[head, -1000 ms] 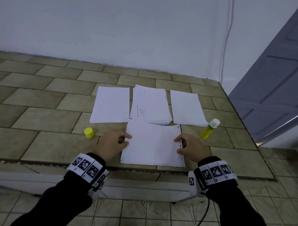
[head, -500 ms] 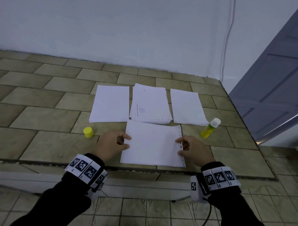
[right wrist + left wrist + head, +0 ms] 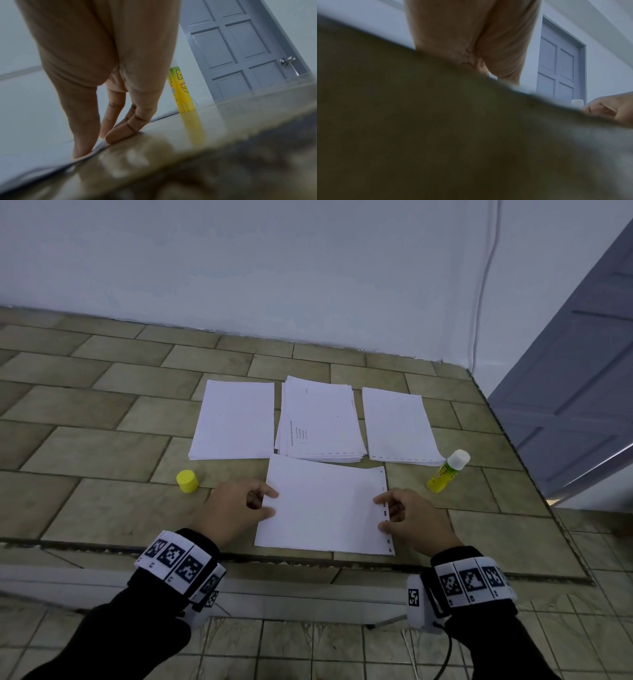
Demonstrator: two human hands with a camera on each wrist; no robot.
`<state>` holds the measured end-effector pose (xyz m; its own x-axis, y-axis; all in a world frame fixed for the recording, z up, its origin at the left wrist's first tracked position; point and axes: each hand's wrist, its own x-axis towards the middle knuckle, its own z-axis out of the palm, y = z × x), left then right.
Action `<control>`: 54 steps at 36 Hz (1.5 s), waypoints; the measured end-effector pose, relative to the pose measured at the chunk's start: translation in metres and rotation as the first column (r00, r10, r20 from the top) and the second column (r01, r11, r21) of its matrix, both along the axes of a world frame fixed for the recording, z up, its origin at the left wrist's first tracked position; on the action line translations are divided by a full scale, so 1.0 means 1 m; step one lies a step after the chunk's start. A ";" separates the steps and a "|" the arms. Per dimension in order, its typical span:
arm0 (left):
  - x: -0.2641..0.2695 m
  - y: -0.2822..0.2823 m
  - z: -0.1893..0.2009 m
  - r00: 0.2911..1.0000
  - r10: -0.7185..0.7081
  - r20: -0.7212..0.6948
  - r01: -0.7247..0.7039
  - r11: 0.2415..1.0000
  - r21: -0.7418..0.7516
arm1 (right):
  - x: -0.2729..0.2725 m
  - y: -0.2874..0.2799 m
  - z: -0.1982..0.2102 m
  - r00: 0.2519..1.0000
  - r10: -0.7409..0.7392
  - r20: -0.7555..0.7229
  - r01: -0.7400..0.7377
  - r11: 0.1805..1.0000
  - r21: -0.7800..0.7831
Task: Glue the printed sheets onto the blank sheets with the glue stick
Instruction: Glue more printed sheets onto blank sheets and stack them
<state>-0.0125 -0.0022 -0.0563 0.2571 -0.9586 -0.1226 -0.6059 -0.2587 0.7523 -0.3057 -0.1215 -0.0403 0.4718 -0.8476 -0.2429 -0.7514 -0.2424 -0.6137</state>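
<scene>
Dim, bluish light; wrist foregrounds blurred; wide-angle bend.

- Black long sleeves (image 3: 102, 631) on both arms.
- White bands (image 3: 178, 565) with black square patterns around each wrist.
- A thin black cable (image 3: 445, 655) hangs under the right wrist.

Left wrist view mostly blurred tabletop (image 3: 436, 135); stack print (image 3: 297, 436) illegible.
</scene>
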 end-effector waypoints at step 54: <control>-0.028 -0.011 -0.045 0.736 -0.084 0.672 0.145 0.989 -0.035 | 0.083 0.031 -0.042 0.916 0.119 -0.382 -0.264 0.898 -0.352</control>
